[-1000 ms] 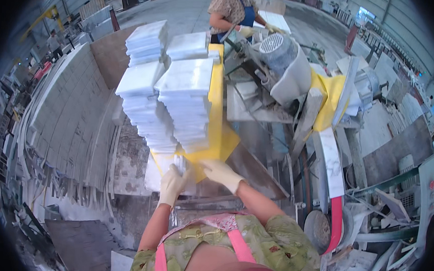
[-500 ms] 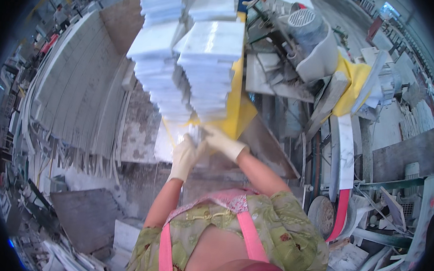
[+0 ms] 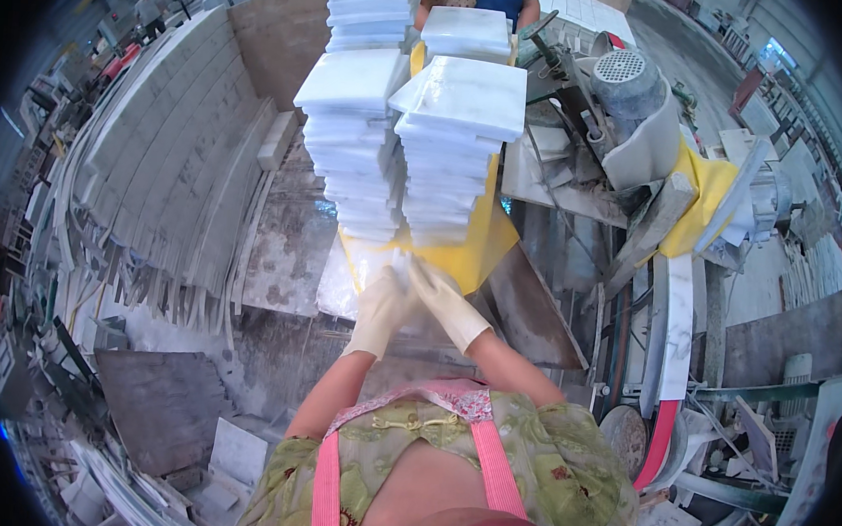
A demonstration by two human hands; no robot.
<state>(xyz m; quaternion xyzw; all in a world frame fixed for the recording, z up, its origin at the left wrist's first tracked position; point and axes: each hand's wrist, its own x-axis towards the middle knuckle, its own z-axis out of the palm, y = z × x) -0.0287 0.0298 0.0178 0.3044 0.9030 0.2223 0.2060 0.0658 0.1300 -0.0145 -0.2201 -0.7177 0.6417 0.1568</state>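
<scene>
Two tall stacks of white marble tiles, a left stack (image 3: 351, 148) and a right stack (image 3: 456, 164), stand side by side in front of me. Just short of their near ends, my left hand (image 3: 382, 304) and my right hand (image 3: 443, 298), both in cream gloves, are close together with fingers pointing away from me. The fingers are closed around a small whitish thing (image 3: 401, 260), too blurred to name and partly covered by the gloves. A yellow sheet (image 3: 490, 243) spreads beneath and beside the right stack. Below my left hand lies a flat white slab (image 3: 338, 292).
Long white stone strips (image 3: 173, 142) lean in a row at the left. A motor with a round grille (image 3: 630, 78) and a bent white guard stand at the right. Stone offcuts (image 3: 236, 449) lie about. Across the stacks is another person in a blue apron (image 3: 501, 0).
My right hand has come in beside my left, and its fingers now point forward. The whole scene has shifted to the right in the picture as my head moved.
</scene>
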